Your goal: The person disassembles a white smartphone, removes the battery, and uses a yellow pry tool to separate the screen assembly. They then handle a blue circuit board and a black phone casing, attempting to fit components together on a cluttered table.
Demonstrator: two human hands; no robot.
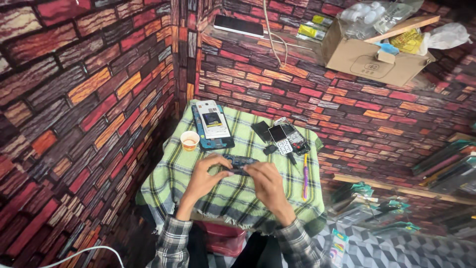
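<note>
I look down at a small surface [163, 183] draped in a green and yellow plaid cloth, set into a corner of walls patterned like red and orange bricks. My left hand [206, 173] and right hand [267, 182] meet over the middle of the cloth, both gripping a small dark phone part [239, 163] held flat between them. My left fingers are curled shut on its left end, and my right fingers are pinched shut on its right end. My sleeves are plaid.

Farther away on the left sits a small paper cup [189, 140]. Just beside it, to its right, lies an opened smartphone [213, 124] with its pale insides showing. Farther right lie a black flat cover [261, 130] and a keypad phone [281, 139], touching more phone pieces. Near my right hand, at the right edge of the cloth, lies a yellow and purple screwdriver [305, 174]. Far off on the right, an open cardboard box [367, 59] holds packets.
</note>
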